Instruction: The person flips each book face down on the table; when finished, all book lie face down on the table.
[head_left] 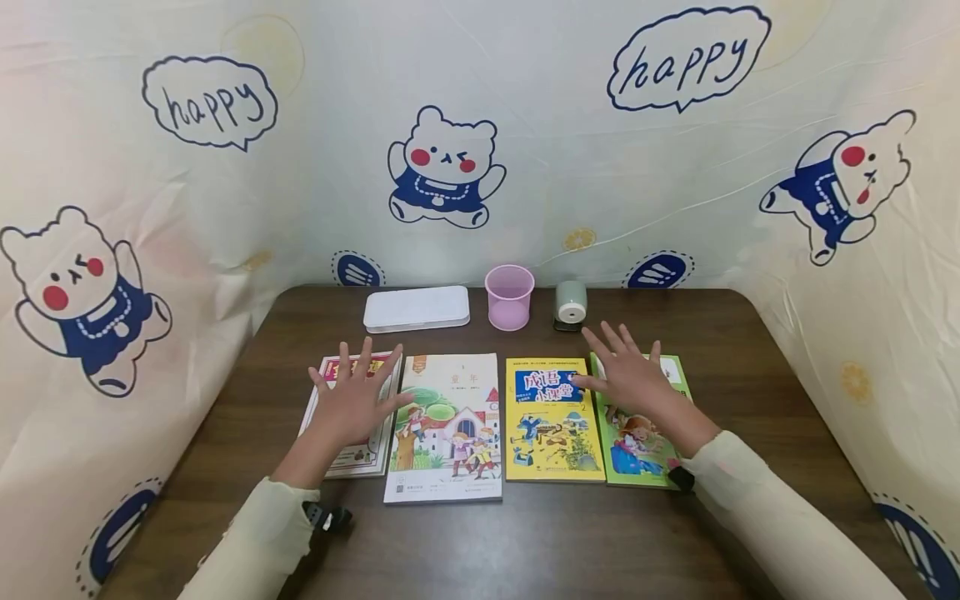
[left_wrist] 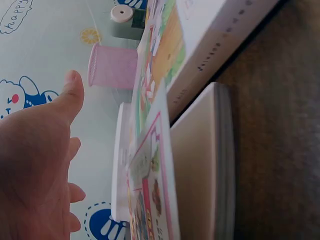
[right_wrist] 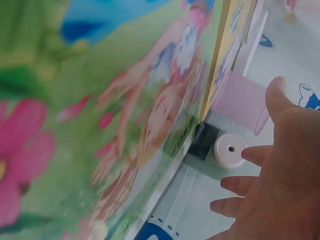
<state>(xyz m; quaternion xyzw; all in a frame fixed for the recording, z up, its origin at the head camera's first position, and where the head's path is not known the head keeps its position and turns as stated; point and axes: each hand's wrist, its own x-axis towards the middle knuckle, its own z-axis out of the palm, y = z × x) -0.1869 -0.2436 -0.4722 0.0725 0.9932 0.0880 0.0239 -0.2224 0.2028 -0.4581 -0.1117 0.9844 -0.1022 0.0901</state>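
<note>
Four books lie in a row on the table. My left hand (head_left: 352,404), fingers spread, hovers over the red-and-white book (head_left: 367,462) at the far left, its thumb reaching over the white book with a castle picture (head_left: 446,425). My right hand (head_left: 633,379) is spread above the green book (head_left: 637,450) at the far right, its thumb overlapping the yellow book (head_left: 555,433) in the head view. Both hands hold nothing. In the left wrist view, the cover of the red-and-white book (left_wrist: 155,185) stands slightly lifted from its pages.
Behind the books stand a white flat case (head_left: 416,308), a pink cup (head_left: 509,300) and a grey-green pencil sharpener (head_left: 571,302). A printed cloth (head_left: 555,167) hangs around the back and sides of the brown table (head_left: 450,550).
</note>
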